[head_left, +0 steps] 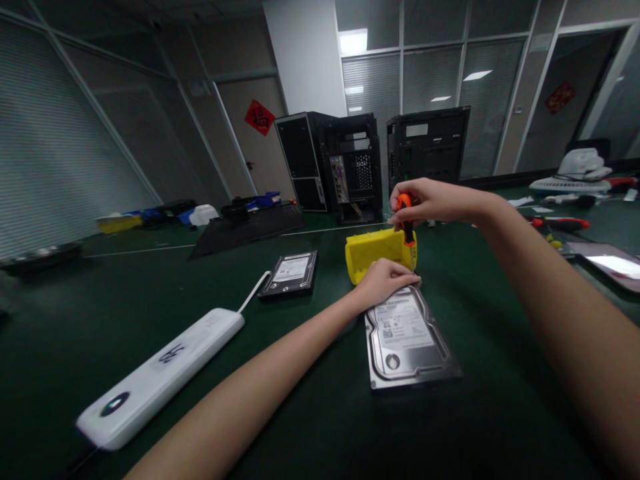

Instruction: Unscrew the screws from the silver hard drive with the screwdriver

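Note:
A silver hard drive [404, 333] with a white label lies flat on the green table in front of me. My left hand [384, 285] rests across its far end, fingers pressed together around the far right corner. Above that corner, my right hand [413, 200] grips an orange and black screwdriver [408, 230] upright, shaft pointing down. The screwdriver's tip meets the drive's corner beside my left fingertips; any screw there is too small to make out. Just behind the drive stands a yellow plastic tray [367, 250], partly hidden by my left hand.
A second hard drive [291, 272] lies to the left, near a long white device [170, 370] with a thin strip at its end. Computer cases [353, 167] stand at the back. A dark mat [245, 230] lies at back left; red-handled pliers [563, 224] and a tablet [613, 263] are at right.

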The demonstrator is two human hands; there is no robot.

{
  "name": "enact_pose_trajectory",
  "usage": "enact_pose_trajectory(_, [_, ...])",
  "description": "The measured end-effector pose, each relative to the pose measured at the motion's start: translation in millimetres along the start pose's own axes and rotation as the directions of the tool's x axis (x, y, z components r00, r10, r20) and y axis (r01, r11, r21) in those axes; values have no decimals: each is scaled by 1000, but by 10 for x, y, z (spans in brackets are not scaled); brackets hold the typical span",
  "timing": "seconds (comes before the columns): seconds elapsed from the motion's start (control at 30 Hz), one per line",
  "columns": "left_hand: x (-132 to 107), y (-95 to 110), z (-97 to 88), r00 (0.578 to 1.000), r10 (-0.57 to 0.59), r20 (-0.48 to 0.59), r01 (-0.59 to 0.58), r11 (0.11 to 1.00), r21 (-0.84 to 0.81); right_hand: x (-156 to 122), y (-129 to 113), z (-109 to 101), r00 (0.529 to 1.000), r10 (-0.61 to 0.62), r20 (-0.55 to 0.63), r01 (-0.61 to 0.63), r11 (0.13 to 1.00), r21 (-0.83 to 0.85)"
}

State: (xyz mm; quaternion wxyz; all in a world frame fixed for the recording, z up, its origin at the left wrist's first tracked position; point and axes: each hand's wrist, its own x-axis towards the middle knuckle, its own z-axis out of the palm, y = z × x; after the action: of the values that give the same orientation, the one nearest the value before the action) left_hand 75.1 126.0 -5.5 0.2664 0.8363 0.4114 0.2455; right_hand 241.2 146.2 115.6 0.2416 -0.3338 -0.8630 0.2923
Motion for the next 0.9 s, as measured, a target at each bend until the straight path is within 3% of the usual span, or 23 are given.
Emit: enact_pose_trajectory(0.9, [-14,10,14,999,37,-31,-34,994,103,26,19,6,1000,16,-14,-16,1000,6])
